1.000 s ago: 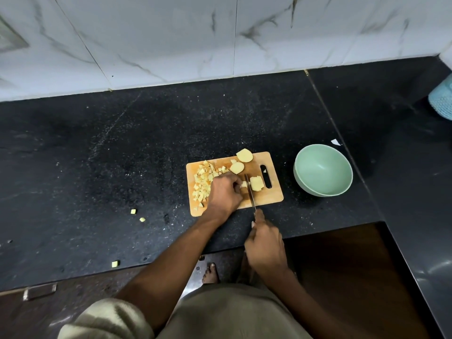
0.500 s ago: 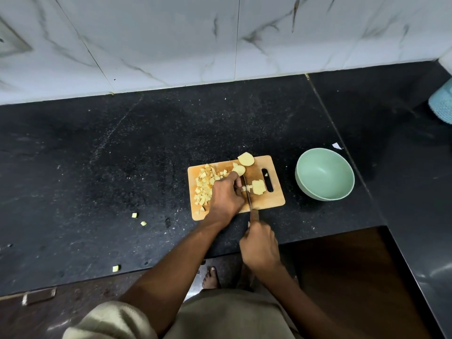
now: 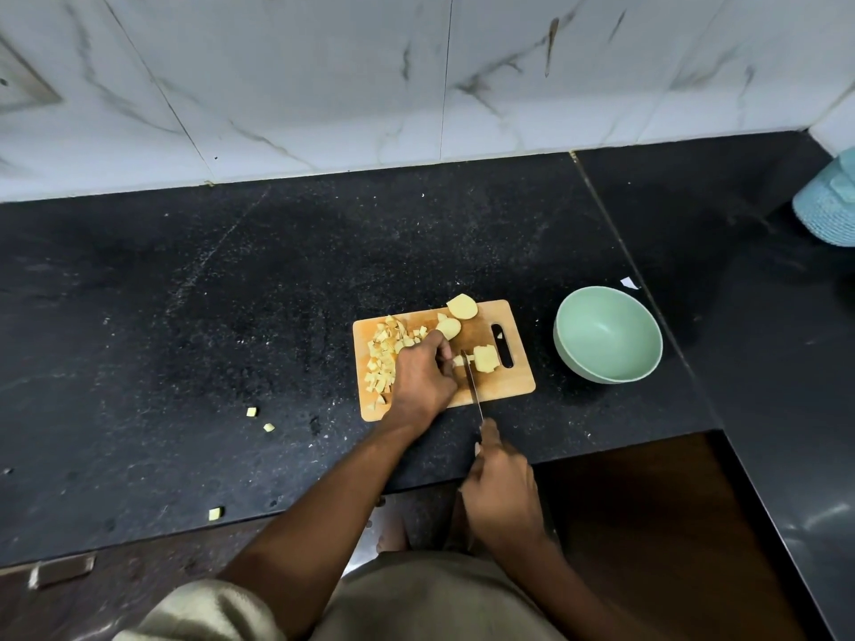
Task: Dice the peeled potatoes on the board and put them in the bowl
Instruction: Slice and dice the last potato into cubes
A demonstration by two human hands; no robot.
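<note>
1. Left hand [image 3: 423,379] is holding down a potato strip [image 3: 459,360] on the board [image 3: 506,384]; right hand [image 3: 502,495] is gripping the knife [image 3: 473,381].
2. Dice [image 3: 384,358] are being heaped at the board's left; slices [image 3: 461,307] are waiting at its far edge.
3. Bowl [image 3: 566,351], right of the board, is being left unfilled.

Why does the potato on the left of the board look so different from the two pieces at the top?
The potato heap is many small cubes, already diced; the two top pieces are big rounded chunks, still uncut. The heap lies beside the left hand on the board; the top pieces lie at the far edge, one poking over it. Both are pale yellow, peeled potato, and neither is in the bowl yet.
</note>
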